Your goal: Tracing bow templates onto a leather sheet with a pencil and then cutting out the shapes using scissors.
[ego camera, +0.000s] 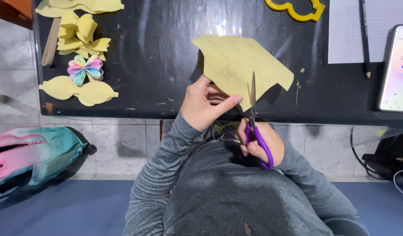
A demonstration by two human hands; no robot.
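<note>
The right hand (260,142) is curled tight around the purple handles of the scissors (254,122). It sits low, close to the person's chest, just past the near edge of the table (158,65). From this hand the blades point straight up and away, toward the far side of the table. That is the scissors' long line. The tip reaches into the yellow sheet (241,65), near its right half.

The left hand (206,102) pinches the sheet's lower left edge, thumb on top and fingers under. It holds the sheet up above the dark table. The sheet lies just ahead of both hands, and the left hand is nearer to it. Faint curved lines show on the sheet, but it is hard to tell if the blades follow one.

Off to the left lie yellow bows (79,35) and a rainbow bow (84,68). A phone (396,70) rests at the right.
</note>
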